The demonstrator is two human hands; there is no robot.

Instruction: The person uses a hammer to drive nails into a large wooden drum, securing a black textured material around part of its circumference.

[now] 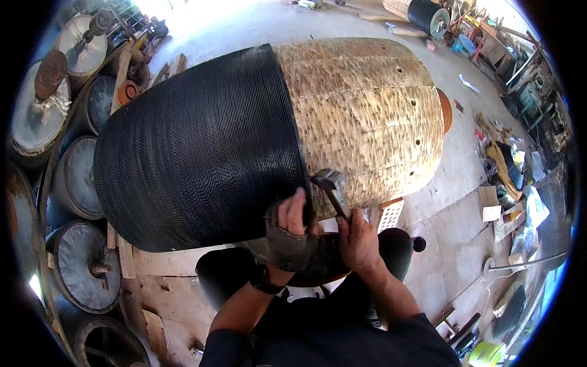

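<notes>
A large wooden drum lies across in front of my knees, its pale surface pitted all over with small marks and a few round holes. Black ridged material in tight, narrow rings covers its left part and ends in a straight edge near the middle. At the lower end of this edge is my left hand, in a dark fingerless glove, its fingers curled together and slightly blurred; what they pinch is hidden. My right hand grips a hammer by the handle. The hammer's head rests at or just above the bare wood beside the black edge.
Several round drums with metal ends line the left side. A perforated white block stands under the drum's near right side. Cartons, cloths and scrap clutter the right. Another partly black drum lies at the far right.
</notes>
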